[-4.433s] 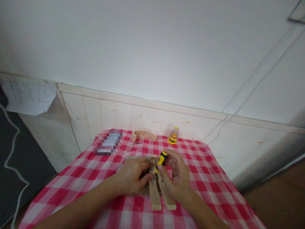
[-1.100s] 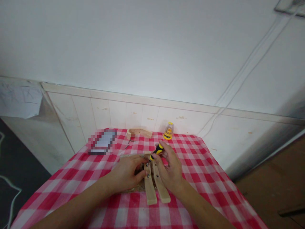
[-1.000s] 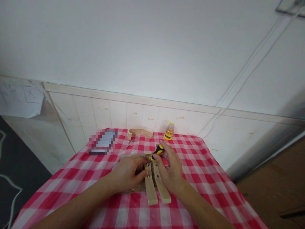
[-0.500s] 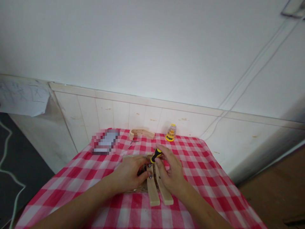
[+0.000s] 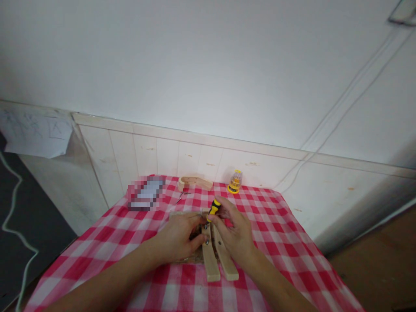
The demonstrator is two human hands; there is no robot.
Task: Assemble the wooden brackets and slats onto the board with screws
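Between the fingers of my right hand (image 5: 238, 229) is a yellow and black screwdriver (image 5: 213, 210), tilted, its lower end at a screw in a pale wooden piece (image 5: 211, 262). My left hand (image 5: 180, 238) is closed around the far part of that piece, thumb beside a second dark screw (image 5: 207, 242). Another similar wooden piece (image 5: 229, 266) lies just to the right, partly under my right hand, with a dark hole or screw in it. Beneath both pieces is a brownish, shiny flat thing (image 5: 185, 261), mostly covered by my left hand. The screwdriver's tip is too small to make out.
A red and white checked cloth (image 5: 276, 260) covers the table. Toward the wall lie a curved wooden piece (image 5: 196, 183), thin metal tools (image 5: 182, 196) and a clear, yellow-based bit case (image 5: 235, 182). A blurred phone-like object (image 5: 147, 193) is at the back left.
The screwdriver handle has turned slightly, showing its yellow and black parts differently. Both hands stay in place on the wood; the whole view has shifted a little.
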